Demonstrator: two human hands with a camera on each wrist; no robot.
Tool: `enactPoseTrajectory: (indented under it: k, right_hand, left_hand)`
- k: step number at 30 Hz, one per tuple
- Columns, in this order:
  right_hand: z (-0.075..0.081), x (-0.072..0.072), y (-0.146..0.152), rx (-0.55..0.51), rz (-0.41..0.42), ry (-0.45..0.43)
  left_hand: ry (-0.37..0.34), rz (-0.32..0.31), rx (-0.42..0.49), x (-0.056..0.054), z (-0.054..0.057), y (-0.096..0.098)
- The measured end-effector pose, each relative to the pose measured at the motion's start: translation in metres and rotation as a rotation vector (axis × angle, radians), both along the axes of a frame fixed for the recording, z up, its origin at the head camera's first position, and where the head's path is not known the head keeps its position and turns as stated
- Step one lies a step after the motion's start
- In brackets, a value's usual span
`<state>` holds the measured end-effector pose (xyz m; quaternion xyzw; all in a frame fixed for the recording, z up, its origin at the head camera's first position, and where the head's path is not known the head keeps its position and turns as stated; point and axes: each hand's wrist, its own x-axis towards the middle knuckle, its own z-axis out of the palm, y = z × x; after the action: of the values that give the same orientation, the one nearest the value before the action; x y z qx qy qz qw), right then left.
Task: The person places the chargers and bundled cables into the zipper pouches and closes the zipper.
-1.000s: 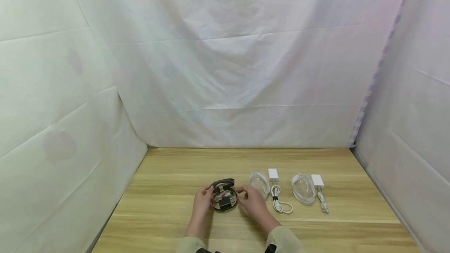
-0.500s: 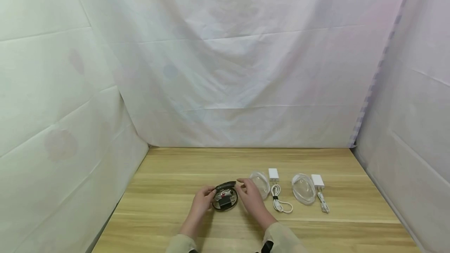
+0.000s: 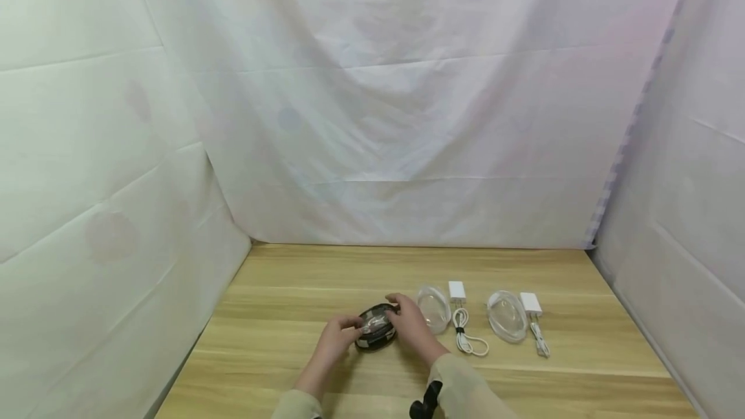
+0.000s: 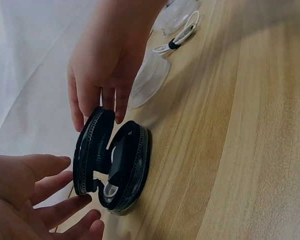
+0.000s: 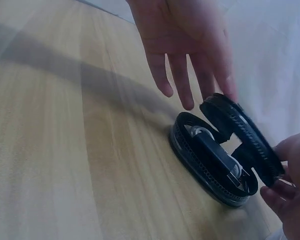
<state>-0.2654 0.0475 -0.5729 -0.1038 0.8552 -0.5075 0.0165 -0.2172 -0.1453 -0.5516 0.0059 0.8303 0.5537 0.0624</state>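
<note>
A small round black zip case point(image 3: 377, 343) with a clear lid panel stands on the table between my hands. Its lid point(image 4: 85, 155) leans over the base, leaving a gap on the near side. Through that gap a black charger plug point(image 5: 217, 156) and a white cable point(image 4: 110, 191) show in the base. My left hand point(image 3: 334, 340) holds the lid's left edge between thumb and fingers. On the opposite edge, my right hand point(image 3: 410, 327) pinches the lid's rim, as the right wrist view shows.
To the right of the case lie two clear round cases point(image 3: 434, 310) point(image 3: 507, 317). Beside them are white charger plugs point(image 3: 456, 291) point(image 3: 530, 303) and bundled white cables point(image 3: 465, 335) point(image 3: 539, 340). White cloth point(image 3: 372, 147) encloses the wooden table point(image 3: 279, 290) at the back and sides.
The case's lid has tipped down from nearly upright to lie over the base, covering the plug in the head view. My left hand has come onto the lid; the right has followed its edge.
</note>
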Motion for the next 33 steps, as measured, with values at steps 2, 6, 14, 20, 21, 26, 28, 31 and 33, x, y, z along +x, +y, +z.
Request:
enactPoseTrajectory:
  k: [2,6,14,20,21,26,28,31,33]
  right_hand:
    - [-0.001,-0.002,0.0,0.011,0.02,-0.019]
    - [-0.003,-0.003,0.0,0.008,0.068,-0.042]
    - [-0.008,-0.005,-0.003,0.06,0.115,-0.034]
    - [-0.007,-0.006,-0.004,0.104,0.139,-0.007]
    - [-0.006,-0.005,-0.004,0.104,0.142,-0.006]
    - [-0.009,-0.004,-0.003,0.072,0.13,-0.014]
    - [-0.011,-0.004,-0.002,0.05,0.121,-0.019]
    - [-0.016,-0.002,-0.001,0.015,0.103,-0.025]
    - [-0.019,-0.001,0.0,-0.015,0.091,-0.026]
  left_hand:
    - [-0.002,0.007,0.007,0.0,-0.001,0.0]
    - [-0.004,0.027,0.028,0.002,-0.002,0.0]
    - [-0.038,0.077,0.019,0.007,-0.004,0.002]
    - [-0.077,0.067,0.055,0.013,-0.008,0.009]
    - [-0.078,0.064,0.052,0.013,-0.008,0.01]
    - [-0.044,0.078,-0.006,0.014,-0.009,0.016]
    - [-0.032,0.085,-0.022,0.013,-0.01,0.016]
    - [-0.031,0.085,-0.014,0.013,-0.01,0.016]
    - [-0.038,0.089,-0.001,0.011,-0.01,0.015]
